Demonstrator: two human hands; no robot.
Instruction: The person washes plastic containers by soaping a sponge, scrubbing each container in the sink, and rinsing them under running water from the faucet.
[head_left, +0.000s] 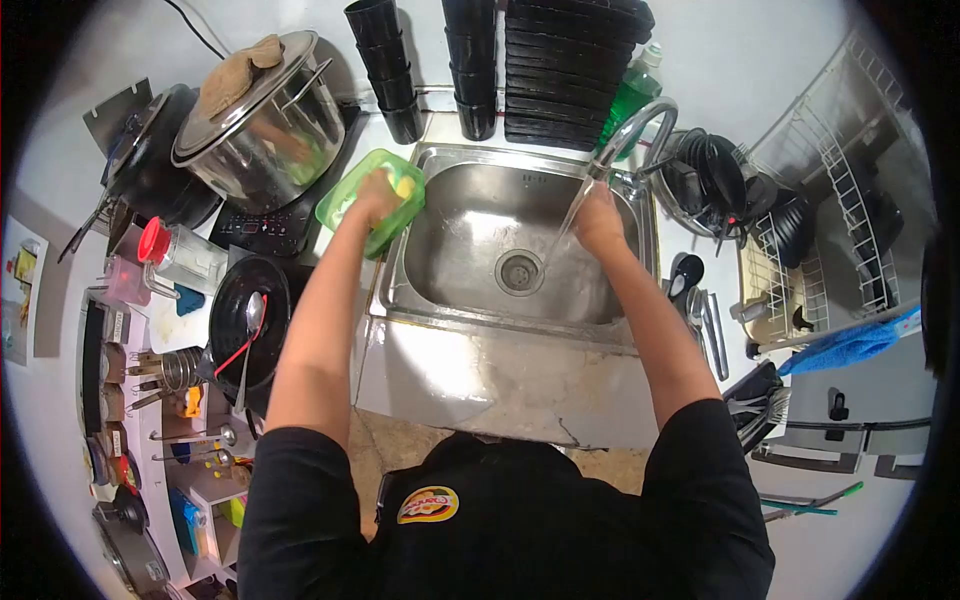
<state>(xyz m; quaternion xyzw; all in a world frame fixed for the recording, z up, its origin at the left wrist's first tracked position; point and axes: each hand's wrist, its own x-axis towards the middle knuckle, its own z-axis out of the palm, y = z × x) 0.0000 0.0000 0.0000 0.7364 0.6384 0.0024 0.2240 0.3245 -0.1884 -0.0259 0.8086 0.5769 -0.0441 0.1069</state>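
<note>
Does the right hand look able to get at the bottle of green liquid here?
Probably yes, but not straight on: the right hand is at the tap, whose curved spout partly covers the bottle in this view. The bottle's top shows clear, so reaching around seems feasible.

A light counter (590,395) surrounds a sink (450,240). Clockwise about the sink sit two cup stacks (471,70) near eleven, a black stack (568,80) past twelve, a green bottle (630,95) at one, a bowl (690,220) past two, a rack (754,275) at three, cutlery (714,335) at four, a pan (230,310) past eight, a cooker (255,232) and a jug (195,266) at nine.
</note>
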